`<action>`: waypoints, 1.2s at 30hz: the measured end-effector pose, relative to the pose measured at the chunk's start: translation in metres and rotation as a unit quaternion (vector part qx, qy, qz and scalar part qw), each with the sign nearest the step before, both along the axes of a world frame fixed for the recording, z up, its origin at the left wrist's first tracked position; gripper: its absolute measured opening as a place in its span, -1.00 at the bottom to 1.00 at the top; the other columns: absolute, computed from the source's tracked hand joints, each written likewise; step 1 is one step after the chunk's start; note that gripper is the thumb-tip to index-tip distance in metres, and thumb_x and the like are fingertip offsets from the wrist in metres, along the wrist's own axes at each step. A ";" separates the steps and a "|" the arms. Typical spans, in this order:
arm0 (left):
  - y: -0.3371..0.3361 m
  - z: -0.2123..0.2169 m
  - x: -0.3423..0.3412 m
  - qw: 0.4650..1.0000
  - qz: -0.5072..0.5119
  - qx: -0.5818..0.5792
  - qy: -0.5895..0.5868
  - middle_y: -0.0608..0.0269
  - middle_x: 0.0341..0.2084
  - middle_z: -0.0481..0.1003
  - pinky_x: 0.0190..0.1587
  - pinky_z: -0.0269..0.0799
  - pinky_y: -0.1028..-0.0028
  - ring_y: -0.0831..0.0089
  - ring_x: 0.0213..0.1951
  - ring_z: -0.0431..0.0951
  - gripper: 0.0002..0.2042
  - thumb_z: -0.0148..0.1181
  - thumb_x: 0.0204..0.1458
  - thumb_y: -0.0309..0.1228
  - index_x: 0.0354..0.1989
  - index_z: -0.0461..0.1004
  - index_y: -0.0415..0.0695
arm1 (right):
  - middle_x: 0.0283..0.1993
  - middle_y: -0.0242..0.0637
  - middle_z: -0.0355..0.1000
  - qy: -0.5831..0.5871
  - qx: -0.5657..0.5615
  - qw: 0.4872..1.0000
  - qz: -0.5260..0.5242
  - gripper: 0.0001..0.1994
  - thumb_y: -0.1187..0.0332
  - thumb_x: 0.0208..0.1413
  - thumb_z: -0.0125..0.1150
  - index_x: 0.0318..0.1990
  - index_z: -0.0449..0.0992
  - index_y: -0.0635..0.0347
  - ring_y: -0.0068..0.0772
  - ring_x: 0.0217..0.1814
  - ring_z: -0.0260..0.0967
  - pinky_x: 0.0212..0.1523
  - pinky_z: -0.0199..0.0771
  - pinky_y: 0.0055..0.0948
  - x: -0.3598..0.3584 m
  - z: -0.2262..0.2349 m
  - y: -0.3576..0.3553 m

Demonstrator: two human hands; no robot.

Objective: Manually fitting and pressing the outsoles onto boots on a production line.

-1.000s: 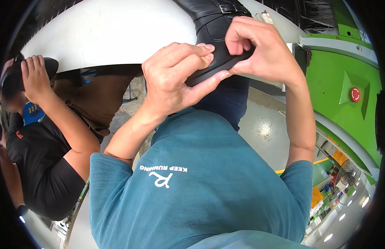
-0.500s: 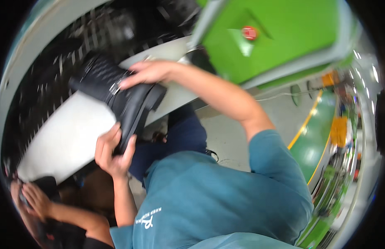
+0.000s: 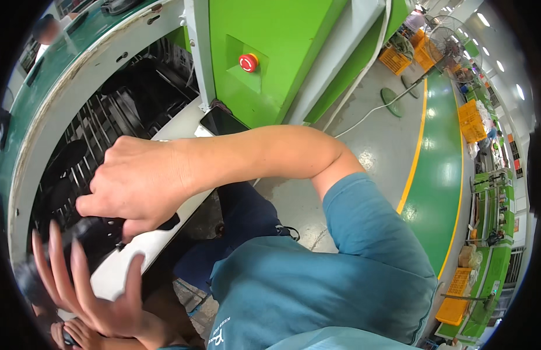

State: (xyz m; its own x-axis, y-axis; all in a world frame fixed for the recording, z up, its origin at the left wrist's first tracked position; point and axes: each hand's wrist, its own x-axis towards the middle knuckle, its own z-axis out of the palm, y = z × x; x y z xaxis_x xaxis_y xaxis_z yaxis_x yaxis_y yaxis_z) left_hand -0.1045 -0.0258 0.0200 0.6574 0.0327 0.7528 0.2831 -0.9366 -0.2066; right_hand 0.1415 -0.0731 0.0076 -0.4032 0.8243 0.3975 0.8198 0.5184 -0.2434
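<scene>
A black boot (image 3: 98,231) lies low over the white ledge at left, mostly hidden beneath my right hand (image 3: 136,181). That hand has its knuckles up and its fingers curled down at the boot; the fingertips are out of sight and the thumb points down beside it. My left hand (image 3: 87,283) is raised at the lower left, fingers spread and slightly blurred, with nothing in it. It is apart from the boot, close to its near side.
The white ledge (image 3: 113,274) borders a rack of metal bars (image 3: 116,125) with dark items on it. A green machine panel (image 3: 276,52) carries a red button (image 3: 248,62). A black flat device (image 3: 222,123) lies by its foot. Another person's hands (image 3: 78,333) are at the lower left.
The boot has gone from upright in both hands to lower and farther left. My left hand has let go and spread its fingers. My right hand has moved left and down.
</scene>
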 end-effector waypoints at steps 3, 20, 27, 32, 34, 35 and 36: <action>0.024 0.000 0.005 0.992 0.068 -0.060 0.086 0.03 0.05 0.74 0.16 0.59 0.15 0.03 0.14 0.74 -0.03 0.74 -0.27 0.08 0.36 0.58 -0.19 | -0.11 -0.16 0.70 0.054 0.055 0.995 0.063 -0.46 0.08 0.03 0.62 0.13 0.63 0.09 0.08 -0.05 0.72 -0.18 0.70 0.03 -0.005 -0.025 0.023; 0.062 0.008 0.009 0.958 0.123 -0.167 0.196 0.18 -0.42 0.63 -0.34 0.53 0.30 0.14 -0.45 0.67 -0.51 0.63 -0.02 0.00 -0.11 0.75 -0.17 | -0.34 -0.49 0.30 0.650 0.091 0.753 -0.042 -0.39 -0.16 0.69 -0.25 0.25 0.50 0.25 -0.63 -0.27 0.21 -0.13 0.28 -0.46 -0.034 -0.143 0.052; 0.067 0.000 0.015 0.962 0.082 -0.175 0.195 0.19 -0.44 0.67 -0.38 0.59 0.25 0.14 -0.48 0.71 -0.44 0.56 0.12 0.15 0.01 0.73 -0.11 | -0.26 -0.42 0.39 0.685 0.070 0.724 -0.020 -0.44 -0.05 0.70 -0.26 0.20 0.50 0.32 -0.63 -0.27 0.21 -0.14 0.28 -0.48 -0.037 -0.136 0.052; 0.067 0.011 0.016 0.935 0.103 -0.234 0.246 0.00 -0.26 0.76 -0.16 0.71 0.27 0.06 -0.27 0.83 -0.47 0.63 0.08 -0.08 0.09 0.71 -0.22 | -0.02 -0.27 0.46 0.691 0.113 0.714 0.003 -0.52 0.10 0.69 -0.25 0.15 0.52 0.36 -0.60 -0.20 0.26 -0.11 0.31 -0.51 -0.039 -0.141 0.060; 0.068 0.010 0.018 0.932 0.100 -0.249 0.244 -0.02 -0.26 0.76 -0.16 0.72 0.27 0.06 -0.26 0.83 -0.47 0.63 0.08 -0.10 0.08 0.70 -0.25 | -0.03 -0.26 0.45 0.690 0.106 0.716 -0.002 -0.53 0.11 0.68 -0.23 0.14 0.52 0.37 -0.57 -0.22 0.26 -0.11 0.32 -0.48 -0.038 -0.140 0.061; 0.069 0.009 0.019 0.933 0.096 -0.248 0.244 -0.02 -0.26 0.75 -0.16 0.72 0.27 0.06 -0.27 0.83 -0.47 0.62 0.08 -0.10 0.08 0.70 -0.26 | -0.04 -0.26 0.44 0.689 0.102 0.717 -0.005 -0.53 0.12 0.68 -0.22 0.13 0.53 0.37 -0.56 -0.22 0.26 -0.11 0.32 -0.47 -0.036 -0.139 0.061; 0.070 0.009 0.019 0.933 0.092 -0.247 0.243 -0.03 -0.26 0.75 -0.16 0.72 0.27 0.06 -0.27 0.83 -0.47 0.62 0.09 -0.10 0.08 0.70 -0.27 | -0.06 -0.26 0.43 0.672 0.113 0.732 -0.011 -0.53 0.12 0.68 -0.21 0.14 0.53 0.36 -0.54 -0.23 0.26 -0.12 0.32 -0.46 -0.035 -0.138 0.060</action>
